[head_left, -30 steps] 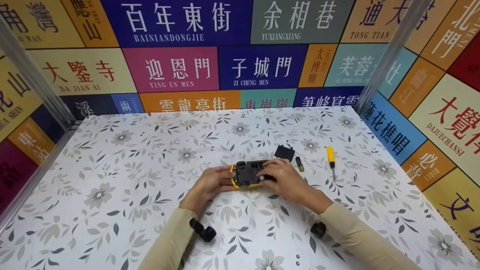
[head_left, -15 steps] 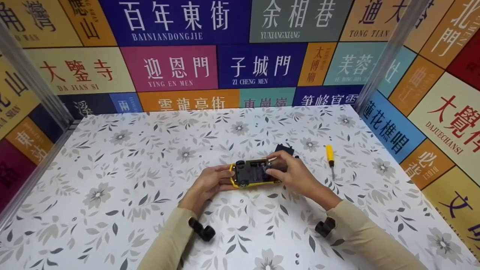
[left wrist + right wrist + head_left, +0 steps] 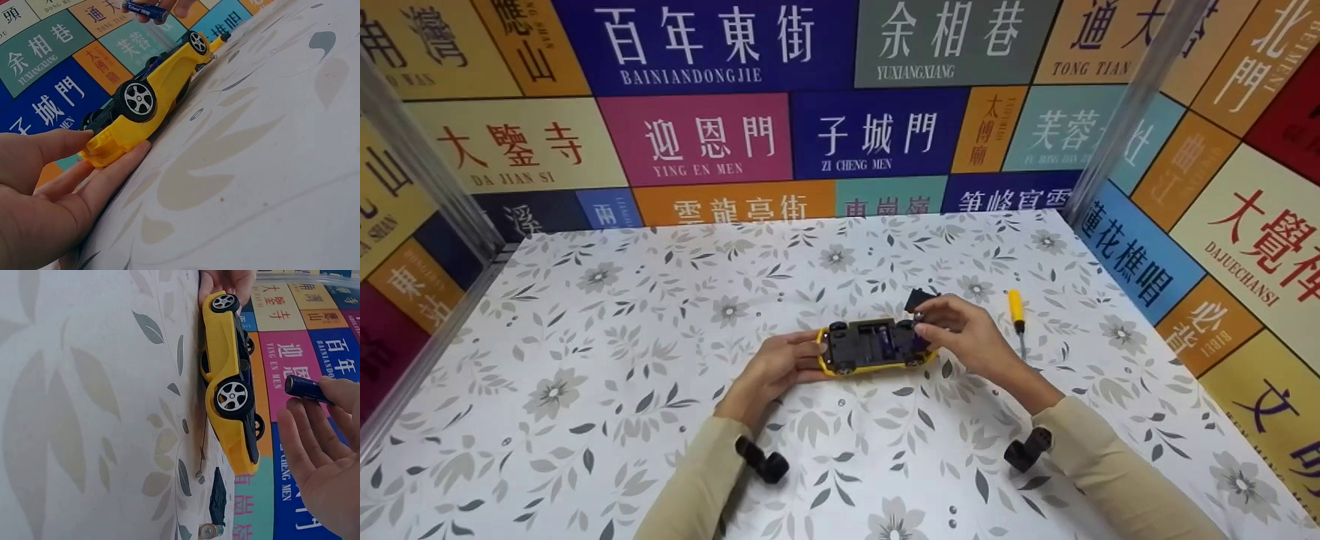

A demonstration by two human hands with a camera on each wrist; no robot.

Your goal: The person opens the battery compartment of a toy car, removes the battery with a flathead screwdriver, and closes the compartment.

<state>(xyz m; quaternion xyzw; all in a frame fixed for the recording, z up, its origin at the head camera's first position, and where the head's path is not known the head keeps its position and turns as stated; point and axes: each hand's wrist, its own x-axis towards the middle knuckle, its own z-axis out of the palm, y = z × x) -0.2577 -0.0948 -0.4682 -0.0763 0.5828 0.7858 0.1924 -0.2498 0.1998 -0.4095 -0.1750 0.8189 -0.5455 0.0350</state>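
Note:
A yellow toy car (image 3: pixel 877 346) lies upside down on the table, its black underside and wheels facing up. An uncovered compartment shows in the underside, with something dark bluish inside that I cannot make out. My left hand (image 3: pixel 772 369) holds the car's left end, thumb on the underside and fingers beneath the body. Past the car's right end, my right hand (image 3: pixel 971 339) pinches a blue cylindrical battery (image 3: pixel 306 389) between thumb and fingers. In the left wrist view the battery (image 3: pixel 145 10) hangs above the car, apart from it.
Behind the right hand lies a black compartment cover (image 3: pixel 919 299), partly hidden. In the right wrist view, the end of another battery (image 3: pixel 208 531) shows beside it. A yellow-handled screwdriver (image 3: pixel 1017 315) lies farther right. Printed panels (image 3: pixel 697 139) wall in the floral-covered table.
My right hand has moved right, away from the car's compartment, carrying the battery. More of the compartment is visible now. My left hand and the car have stayed nearly in place.

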